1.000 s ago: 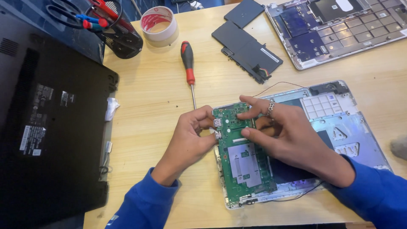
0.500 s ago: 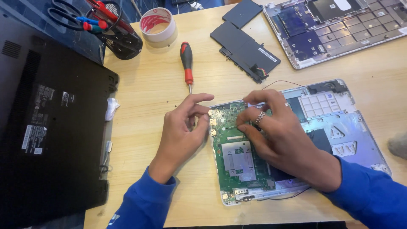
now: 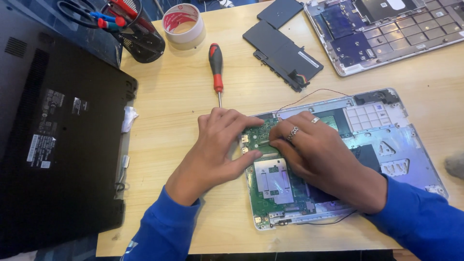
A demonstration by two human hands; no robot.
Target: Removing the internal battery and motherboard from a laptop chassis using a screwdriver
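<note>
Green circuit board (image 3: 275, 181) with a square metal shield lies under left hand (image 3: 217, 145) and right hand (image 3: 321, 154), fingers pressed flat.

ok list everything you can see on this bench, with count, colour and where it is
circuit board: 1, green, in the open laptop base, under both hands
open laptop base: 1, silver, right of centre
screwdriver: 1, red and black handle, above the hands
tape roll: 1, pale with red inner, top centre
flat battery pack: 1, black, top centre
small black panel: 1, top edge
second laptop shell: 1, silver, top right
laptop bottom cover: 1, black, left
mesh tool holder: 1, black, top left, holding scissors and pliers
table: 1, light wood
left hand: on the board's left edge
right hand: ringed, fingertips on the board
</note>
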